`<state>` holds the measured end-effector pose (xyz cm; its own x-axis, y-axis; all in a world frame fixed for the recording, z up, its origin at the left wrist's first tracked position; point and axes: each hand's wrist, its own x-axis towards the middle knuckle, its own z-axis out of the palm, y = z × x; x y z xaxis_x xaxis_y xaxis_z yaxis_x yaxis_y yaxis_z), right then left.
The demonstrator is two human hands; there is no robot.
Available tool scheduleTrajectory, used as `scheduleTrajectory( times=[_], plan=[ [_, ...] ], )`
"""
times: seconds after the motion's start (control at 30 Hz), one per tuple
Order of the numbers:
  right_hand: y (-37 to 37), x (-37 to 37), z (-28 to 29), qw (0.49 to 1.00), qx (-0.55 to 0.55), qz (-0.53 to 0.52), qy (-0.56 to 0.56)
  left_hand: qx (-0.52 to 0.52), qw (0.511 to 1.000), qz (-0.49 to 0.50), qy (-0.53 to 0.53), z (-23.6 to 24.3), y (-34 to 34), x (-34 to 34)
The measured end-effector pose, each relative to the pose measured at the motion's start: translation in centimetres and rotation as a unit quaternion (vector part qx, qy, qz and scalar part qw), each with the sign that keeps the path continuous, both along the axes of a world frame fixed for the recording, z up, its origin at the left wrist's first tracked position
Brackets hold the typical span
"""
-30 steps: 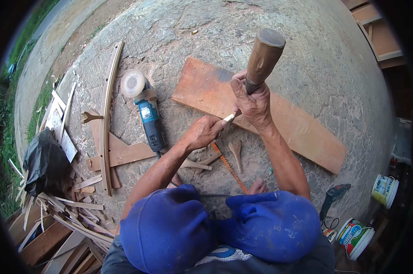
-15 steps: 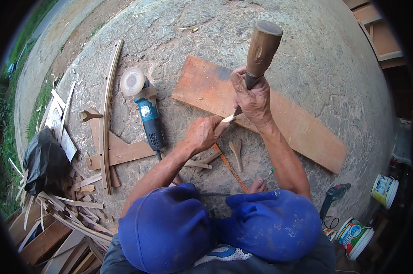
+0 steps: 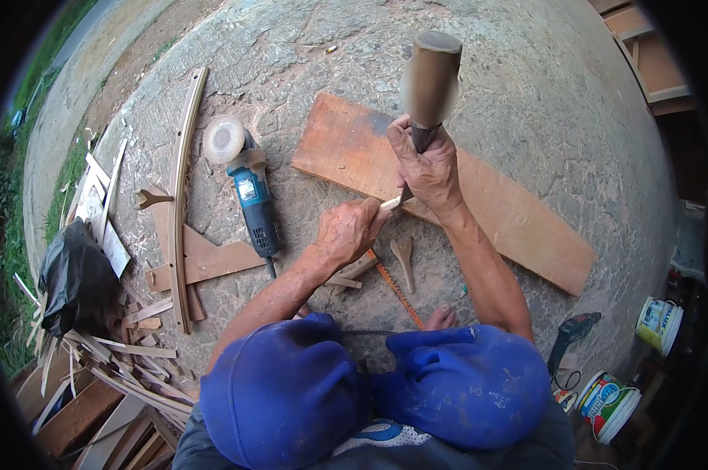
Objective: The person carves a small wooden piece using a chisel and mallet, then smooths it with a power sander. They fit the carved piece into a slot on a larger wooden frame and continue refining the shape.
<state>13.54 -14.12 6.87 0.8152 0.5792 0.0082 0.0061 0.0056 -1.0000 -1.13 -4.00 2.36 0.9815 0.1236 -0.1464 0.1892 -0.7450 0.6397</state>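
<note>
My right hand point(image 3: 431, 168) is closed around the dark metal shank of a chisel point(image 3: 431, 86). Its thick wooden handle rises above the fist, and the blade's lower end meets a small light wood piece. That wood piece point(image 3: 389, 204) sticks out of my left hand point(image 3: 346, 229), whose fingers are wrapped round it. The tip of the piece lies at the near edge of a flat reddish-brown board point(image 3: 518, 219) on the ground. Most of the piece is hidden inside my left hand.
A blue angle grinder point(image 3: 254, 196) lies left of my hands, beside a long curved wood strip point(image 3: 183, 188). An orange saw blade point(image 3: 398, 290) and a forked wood piece point(image 3: 402, 262) lie near my foot. Wood scraps and a black bag point(image 3: 76, 274) are far left; a drill point(image 3: 569, 341) and buckets point(image 3: 608, 407) right.
My right hand and the chisel have shifted a little left, and the handle now leans less to the right, with some blur. My left hand stays nearly in place with the wood piece.
</note>
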Motion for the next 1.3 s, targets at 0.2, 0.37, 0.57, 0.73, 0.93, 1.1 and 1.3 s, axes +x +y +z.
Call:
scheduleTrajectory(
  times=[0.2, 0.37, 0.57, 0.73, 0.93, 1.1, 1.3],
  plan=[
    [0.1, -0.1, -1.5, 0.998, -0.047, 0.022, -0.041, -0.010, 1.000, -0.002, -0.016, -0.1, 0.4, 0.4],
    [-0.7, -0.1, 0.6, 1.000, -0.006, 0.006, -0.022, 0.009, 0.998, -0.021, 0.053, 1.9, 1.0, 1.5],
    [-0.6, 0.2, 1.1, 0.999, 0.029, -0.019, -0.021, -0.092, 0.994, -0.012, 0.062, -0.3, 1.6, 1.6],
    [0.2, 0.4, 0.9, 0.999, 0.013, -0.013, -0.029, -0.110, 0.991, -0.026, 0.073, -0.4, 2.0, 2.0],
    [0.4, 0.2, 0.6, 1.000, 0.018, -0.001, -0.018, -0.100, 0.992, -0.023, 0.068, -0.4, 1.9, 1.9],
    [0.5, 0.0, 0.4, 1.000, 0.006, -0.005, -0.014, -0.097, 0.992, -0.022, 0.078, 0.0, 1.8, 1.9],
    [0.8, -0.2, -0.4, 0.996, -0.035, 0.010, -0.076, -0.077, 0.996, -0.027, 0.046, -0.1, 1.7, 1.6]
  ],
)
